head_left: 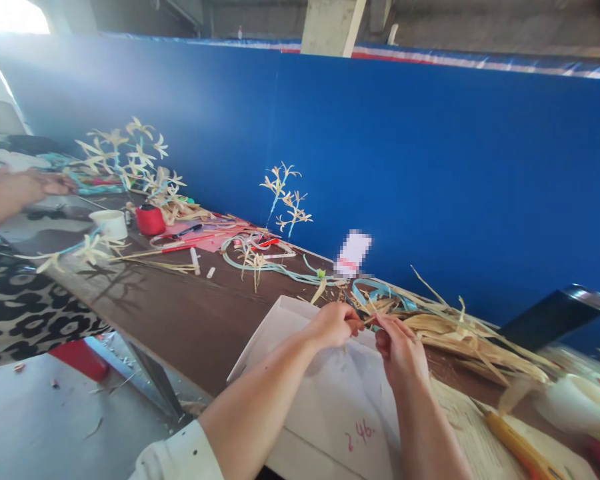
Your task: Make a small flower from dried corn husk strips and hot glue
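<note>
Above a white cardboard box [310, 393] with pink handwriting, my two hands meet at the fingertips. A thin straw-coloured strip [369, 320] runs between them. My left hand [334, 325] pinches one end, its fingers curled and closed. From the other side my right hand [403, 341] grips the strip between thumb and forefinger. The fingers cover most of the strip, so its full length is hidden. Just beyond my hands lies a heap of dried husks [460, 337], with a light-blue ribbon [387, 292] beside it.
Flower sprays [285, 193] stand against the blue partition [430, 180]. A yellow-handled knife [520, 443] lies at the right near a white roll [585, 403]. A black cylinder [555, 317] leans behind. Pale-blue cords [270, 267] curl mid-table. At the far left is another person's hand [25, 190].
</note>
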A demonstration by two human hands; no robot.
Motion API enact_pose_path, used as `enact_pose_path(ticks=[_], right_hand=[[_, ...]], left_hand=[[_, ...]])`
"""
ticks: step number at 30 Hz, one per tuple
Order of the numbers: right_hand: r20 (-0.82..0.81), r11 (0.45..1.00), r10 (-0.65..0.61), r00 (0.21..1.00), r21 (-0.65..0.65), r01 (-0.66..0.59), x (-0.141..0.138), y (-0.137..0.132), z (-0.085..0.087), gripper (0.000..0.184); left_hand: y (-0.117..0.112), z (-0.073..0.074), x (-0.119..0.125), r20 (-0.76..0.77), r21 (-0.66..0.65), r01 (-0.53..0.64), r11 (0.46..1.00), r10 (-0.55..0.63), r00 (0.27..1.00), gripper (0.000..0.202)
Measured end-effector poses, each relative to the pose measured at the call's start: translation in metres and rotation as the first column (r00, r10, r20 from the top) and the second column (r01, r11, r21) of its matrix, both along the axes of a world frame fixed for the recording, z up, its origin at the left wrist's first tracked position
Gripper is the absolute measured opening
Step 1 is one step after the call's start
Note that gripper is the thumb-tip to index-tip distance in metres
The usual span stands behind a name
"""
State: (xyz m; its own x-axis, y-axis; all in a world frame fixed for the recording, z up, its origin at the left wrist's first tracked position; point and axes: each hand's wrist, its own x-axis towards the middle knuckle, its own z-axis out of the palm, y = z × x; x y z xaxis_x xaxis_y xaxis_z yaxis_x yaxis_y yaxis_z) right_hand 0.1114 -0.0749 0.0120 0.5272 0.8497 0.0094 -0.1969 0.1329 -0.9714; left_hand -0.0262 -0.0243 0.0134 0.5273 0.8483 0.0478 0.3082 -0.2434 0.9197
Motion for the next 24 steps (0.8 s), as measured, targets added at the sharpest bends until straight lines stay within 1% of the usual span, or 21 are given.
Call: enact_pose_path(ticks=[2, 5, 8, 10, 13, 16, 18, 20, 22, 24], right_hand=[[-0.039, 1.0, 0.01, 0.999, 0.005, -0.01, 0.0, 0.0, 0.0, 0.028], [-0.136, 0.996, 0.092, 0.986, 0.023, -0.089, 0.002, 0.002, -0.001, 0.028], [-0.203, 0.982, 0.188, 0.961, 0.039, -0.184, 0.003, 0.002, 0.0, 0.027], [-0.207, 0.98, 0.2, 0.958, 0.047, -0.195, 0.003, 0.001, 0.001, 0.027], [-0.133, 0.995, 0.101, 0.986, 0.038, -0.097, 0.002, 0.0, 0.003, 0.029], [-0.073, 1.0, -0.01, 0.997, 0.019, 0.011, 0.002, 0.0, 0.003, 0.031], [-0.067, 0.999, -0.052, 0.996, 0.0, 0.053, 0.004, 0.001, 0.002, 0.033], [-0.054, 0.996, -0.094, 0.994, -0.012, 0.094, 0.005, 0.001, 0.0, 0.034], [-0.035, 0.992, -0.123, 0.992, -0.016, 0.122, 0.005, 0.002, 0.0, 0.034], [-0.016, 0.99, -0.139, 0.99, -0.015, 0.139, 0.005, 0.002, 0.0, 0.033]], left_hand=[[-0.001, 0.002, -0.001, -0.014, 0.012, 0.001, 1.0, -0.001, 1.0, 0.023], [-0.003, 0.003, 0.0, -0.028, 0.031, -0.01, 0.999, 0.011, 1.0, 0.021], [-0.003, 0.001, 0.002, -0.023, 0.045, -0.03, 0.999, 0.031, 0.999, 0.019], [-0.001, -0.002, 0.003, 0.007, 0.056, -0.052, 0.997, 0.052, 0.999, 0.02], [0.001, -0.005, 0.002, 0.058, 0.077, -0.081, 0.994, 0.077, 0.995, 0.023], [0.003, -0.003, 0.0, 0.139, 0.066, -0.08, 0.995, 0.071, 0.988, 0.02], [0.001, 0.002, -0.002, 0.189, 0.045, -0.088, 0.995, 0.078, 0.979, 0.023], [-0.002, 0.006, -0.003, 0.208, 0.043, -0.123, 0.991, 0.111, 0.972, 0.029], [-0.004, 0.009, -0.003, 0.225, 0.056, -0.16, 0.985, 0.144, 0.964, 0.038], [-0.005, 0.01, -0.003, 0.232, 0.096, -0.191, 0.977, 0.164, 0.959, 0.039]])
